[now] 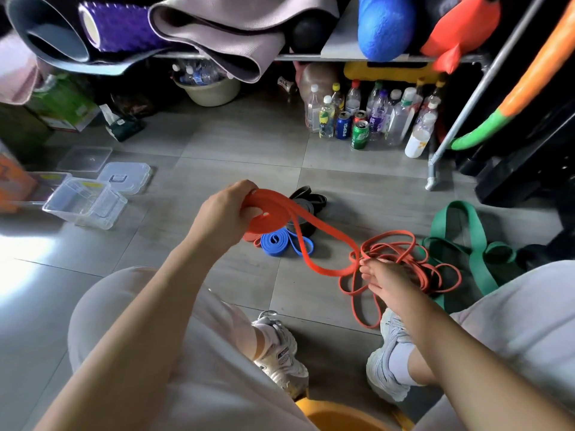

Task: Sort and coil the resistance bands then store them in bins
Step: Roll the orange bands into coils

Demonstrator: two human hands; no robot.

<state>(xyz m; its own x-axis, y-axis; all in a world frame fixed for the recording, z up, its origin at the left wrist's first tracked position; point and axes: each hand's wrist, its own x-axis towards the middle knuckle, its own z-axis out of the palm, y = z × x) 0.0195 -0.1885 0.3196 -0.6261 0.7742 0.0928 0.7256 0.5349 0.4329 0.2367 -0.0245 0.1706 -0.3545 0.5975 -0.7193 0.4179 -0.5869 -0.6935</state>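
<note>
The left hand (224, 213), mid-frame, grips a partly wound coil of the flat orange band (264, 213), fingers curled round it. The band's loose length sags down-right to the right hand (385, 283). That hand's fingers lie on a tangle of thin orange bands (404, 259), and I cannot tell if they pinch one. The step looks like coiling. Next, free the tail and wind it on. Clear bins (85, 202) sit at middle left.

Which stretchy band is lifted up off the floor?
The wide orange band, partly coiled in the left hand. The blue band, black bands, green band and thin orange tangle all lie on the floor.
</note>
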